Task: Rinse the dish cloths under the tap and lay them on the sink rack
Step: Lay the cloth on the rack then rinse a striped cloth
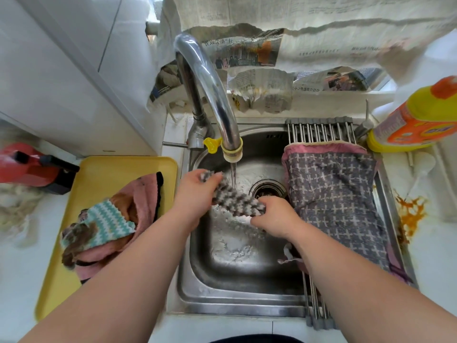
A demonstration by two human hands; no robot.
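Water [233, 173] runs from the tap [206, 92] into the sink [237, 273]. Both hands hold a grey zigzag cloth [235, 198] over the sink, touching the stream: the left hand [197, 194] pinches its far end, the right hand [274, 219] is curled round its near end. A cross-patterned cloth [333, 194] lies on the rack [321, 131] across the sink's right side. Left of the sink, more cloths [111, 219] are heaped on a yellow tray [103, 169]. A scrap [286, 256] under the right wrist is probably that cross-patterned cloth's corner.

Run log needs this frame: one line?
rinsing | left hand, right hand grip grey-white zigzag cloth under running chrome tap | grey cross-patterned cloth on metal sink rack
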